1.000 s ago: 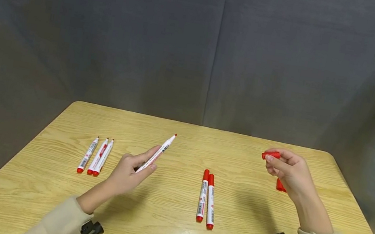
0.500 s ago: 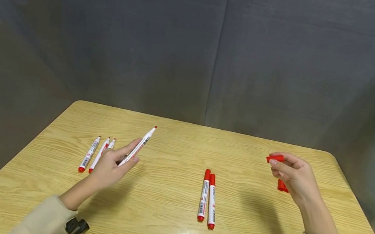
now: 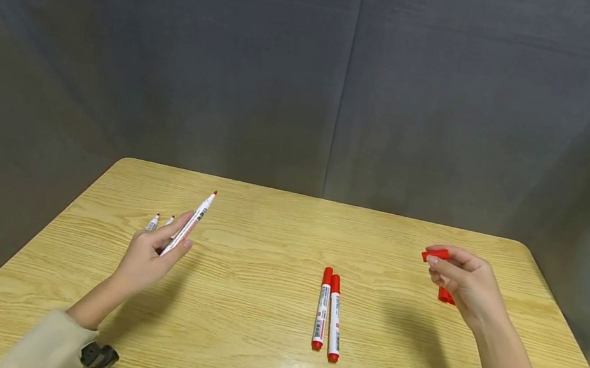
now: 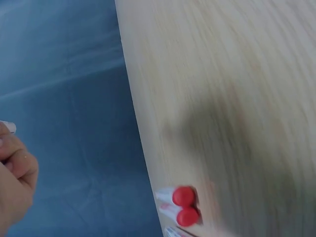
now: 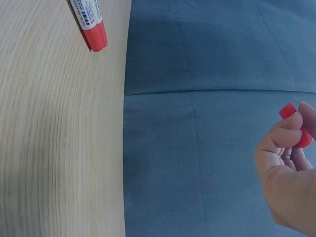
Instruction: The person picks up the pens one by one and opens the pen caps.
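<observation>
In the head view my left hand (image 3: 146,260) grips an uncapped white marker (image 3: 188,225), its red tip pointing up and away. Behind that hand, uncapped markers (image 3: 152,224) lie on the table, mostly hidden by it. My right hand (image 3: 471,292) pinches a red marker cap (image 3: 435,255) between thumb and fingers, raised over the table's right side. Just below and partly behind this hand lie more red caps (image 3: 444,294). The right wrist view also shows the pinched cap (image 5: 288,110) in my fingers. Only a white end (image 4: 10,126) of the held marker shows in the left wrist view.
Two capped red markers (image 3: 323,307) lie side by side near the middle of the wooden table (image 3: 248,331). A dark grey cloth (image 3: 311,83) hangs behind the table's far edge. Each wrist carries a small black camera (image 3: 99,358).
My left hand has moved left with the uncapped marker, now covering most of the uncapped markers lying there. The right hand, with the cap, has shifted slightly right and down.
</observation>
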`<state>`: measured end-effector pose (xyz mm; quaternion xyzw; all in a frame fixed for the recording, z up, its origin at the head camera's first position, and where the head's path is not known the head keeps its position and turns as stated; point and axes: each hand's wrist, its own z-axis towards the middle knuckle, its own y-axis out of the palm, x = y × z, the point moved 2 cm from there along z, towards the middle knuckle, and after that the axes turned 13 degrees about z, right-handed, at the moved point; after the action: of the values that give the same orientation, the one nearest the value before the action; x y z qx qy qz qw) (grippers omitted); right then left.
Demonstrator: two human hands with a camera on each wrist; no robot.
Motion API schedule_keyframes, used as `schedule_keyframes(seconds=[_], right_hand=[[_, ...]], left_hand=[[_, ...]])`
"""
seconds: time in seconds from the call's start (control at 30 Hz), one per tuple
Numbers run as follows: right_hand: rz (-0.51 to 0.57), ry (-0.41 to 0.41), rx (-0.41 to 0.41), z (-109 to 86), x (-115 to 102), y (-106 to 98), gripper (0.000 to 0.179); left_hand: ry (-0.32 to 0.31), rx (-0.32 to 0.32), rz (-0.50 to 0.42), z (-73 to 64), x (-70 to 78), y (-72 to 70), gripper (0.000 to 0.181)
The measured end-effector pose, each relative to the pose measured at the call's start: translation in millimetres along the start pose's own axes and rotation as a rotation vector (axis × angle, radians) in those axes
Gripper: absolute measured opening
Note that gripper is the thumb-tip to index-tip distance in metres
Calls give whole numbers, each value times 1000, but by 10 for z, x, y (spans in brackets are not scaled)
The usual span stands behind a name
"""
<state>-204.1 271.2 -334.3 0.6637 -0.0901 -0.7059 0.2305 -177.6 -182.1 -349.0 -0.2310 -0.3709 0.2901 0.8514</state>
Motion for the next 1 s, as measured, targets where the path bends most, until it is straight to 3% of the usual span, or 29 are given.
schedule_keyframes(seconds=[0.13,0.57,0.8,1.0], right_hand=[[1,1,2,-7,1,-18,22],[-4,23,6,-30,6,-59,23],[-53,38,15,-53,-1,-92,21],[-45,24,9,-63,-7,-106,22]], left_hand=[[-25,-5,-13,-20,6,-86,42],[-128,22,56,-116,-247,-284,43],[-171,13,114,-230,-649,-296,45],[-173,11,172,-288,-864,-345,44]])
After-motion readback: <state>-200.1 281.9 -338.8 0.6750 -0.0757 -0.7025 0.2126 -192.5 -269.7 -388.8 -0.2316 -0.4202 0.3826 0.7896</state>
